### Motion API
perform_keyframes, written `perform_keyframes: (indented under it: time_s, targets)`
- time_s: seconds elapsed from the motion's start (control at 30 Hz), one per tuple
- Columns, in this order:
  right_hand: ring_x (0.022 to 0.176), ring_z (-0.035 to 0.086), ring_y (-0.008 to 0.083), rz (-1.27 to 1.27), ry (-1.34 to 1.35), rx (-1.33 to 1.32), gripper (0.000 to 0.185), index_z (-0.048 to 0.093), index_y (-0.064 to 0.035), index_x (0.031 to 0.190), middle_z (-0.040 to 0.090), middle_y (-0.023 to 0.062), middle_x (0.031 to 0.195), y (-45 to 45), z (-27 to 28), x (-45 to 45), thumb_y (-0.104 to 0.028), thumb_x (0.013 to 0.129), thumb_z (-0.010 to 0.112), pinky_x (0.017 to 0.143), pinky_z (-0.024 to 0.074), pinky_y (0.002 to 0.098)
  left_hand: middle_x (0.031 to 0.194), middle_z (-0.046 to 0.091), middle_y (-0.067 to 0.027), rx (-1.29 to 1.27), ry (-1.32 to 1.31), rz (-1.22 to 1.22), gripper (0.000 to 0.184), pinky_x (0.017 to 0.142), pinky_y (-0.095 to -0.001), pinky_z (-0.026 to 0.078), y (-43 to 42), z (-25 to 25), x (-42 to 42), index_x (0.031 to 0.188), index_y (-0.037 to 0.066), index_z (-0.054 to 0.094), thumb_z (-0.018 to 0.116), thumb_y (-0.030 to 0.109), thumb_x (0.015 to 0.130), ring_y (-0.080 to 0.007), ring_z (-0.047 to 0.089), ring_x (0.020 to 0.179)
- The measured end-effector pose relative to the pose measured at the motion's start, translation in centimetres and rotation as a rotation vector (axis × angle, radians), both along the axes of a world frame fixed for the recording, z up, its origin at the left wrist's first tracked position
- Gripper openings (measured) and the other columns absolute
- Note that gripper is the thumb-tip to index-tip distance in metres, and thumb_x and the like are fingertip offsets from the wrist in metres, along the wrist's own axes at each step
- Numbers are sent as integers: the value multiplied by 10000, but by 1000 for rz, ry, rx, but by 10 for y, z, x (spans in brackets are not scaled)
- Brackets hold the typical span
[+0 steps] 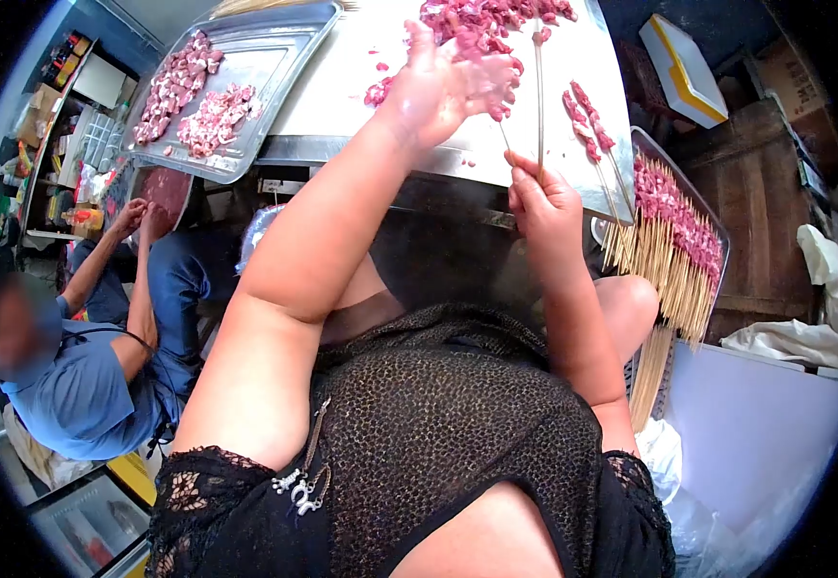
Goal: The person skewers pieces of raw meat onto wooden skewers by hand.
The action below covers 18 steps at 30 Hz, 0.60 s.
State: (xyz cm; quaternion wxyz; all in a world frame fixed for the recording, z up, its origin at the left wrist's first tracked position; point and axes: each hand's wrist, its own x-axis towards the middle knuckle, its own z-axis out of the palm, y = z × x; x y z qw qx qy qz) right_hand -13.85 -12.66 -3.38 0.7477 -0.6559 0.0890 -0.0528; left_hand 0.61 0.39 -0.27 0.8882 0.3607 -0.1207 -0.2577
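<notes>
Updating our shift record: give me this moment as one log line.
left hand: spread, near meat pile; right hand: gripping stick; loaded skewers: beside table

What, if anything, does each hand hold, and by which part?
Right hand: a long thin stick, gripped by its near part. Left hand: blurred near the meat; whether it grips any cannot be told.

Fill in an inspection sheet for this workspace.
Surface: metal-edged white tabletop, bearing a loose heap of raw red meat pieces.
Job's things: two thin sticks threaded with red meat; meat-filled wooden skewers, packed at right; rectangular silver metal tray holding two meat piles.
Clutter: crumpled white sheeting at right.
Hands: left hand open, blurred, at the heap; right hand gripping thin straight sticks.
Cables: none clearly seen.
Surroundings: seated person in blue shirt; white box with yellow band.
</notes>
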Motion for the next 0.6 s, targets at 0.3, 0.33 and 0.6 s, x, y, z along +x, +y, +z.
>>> perform_keyframes:
  time_s: [0.3, 0.33, 0.6]
  targets:
    - [486, 398, 16, 63, 57, 136, 256, 574, 5, 1133, 546, -13, 647, -5, 1, -9, -103, 914, 496, 437, 303, 155, 1205, 505, -236, 78, 80, 45, 619, 915, -464, 426, 0, -9, 1, 1266, -9, 374, 240, 504, 946, -355, 506, 1114]
    - [464, 389, 17, 99, 77, 186, 258, 567, 2, 1137, 558, -3, 649, -5, 0, -9, -112, 919, 489, 417, 295, 155, 1205, 505, -236, 79, 80, 46, 619, 915, -464, 426, -2, -10, 1, 1266, -9, 374, 240, 504, 946, -355, 506, 1114]
    - [438, 364, 15, 152, 123, 206, 256, 555, 0, 1136, 562, 6, 647, -7, -2, -13, -122, 924, 477, 400, 275, 150, 1003, 600, -195, 72, -12, 92, 360, 835, -447, 498, -6, -10, 2, 1019, 10, 484, 295, 314, 982, -324, 599, 941]
